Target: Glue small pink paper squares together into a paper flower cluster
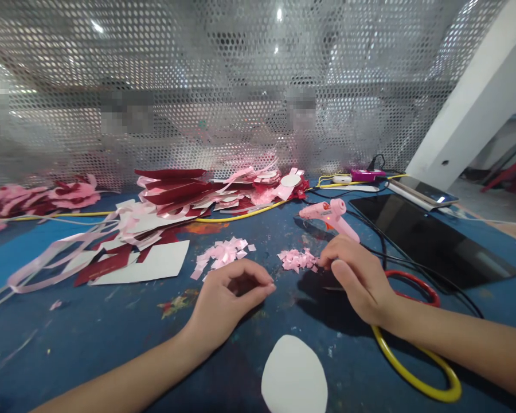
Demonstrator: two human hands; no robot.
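Note:
My left hand [230, 293] rests on the blue table [90, 338], fingers curled in with thumb and fingertips pinched together; nothing shows in them. A heap of pale pink ribbon scraps [223, 253] lies just beyond it. My right hand [356, 275] is closed in a loose fist, its fingertips touching a smaller pile of pink pieces [298, 260]. Whether it grips any piece is hidden. A pink glue gun [329, 217] stands right behind that hand. A white oval paper cut-out [294, 377] lies near the front edge between my forearms.
Dark red and white card sheets [155, 229] and pink ribbon strips [47, 258] are piled at the left and back. A black tablet [430, 238], a phone [425, 192], black cables, a red ring [417, 287] and a yellow ring [417, 378] lie at the right. A perforated metal screen [241, 86] closes the back.

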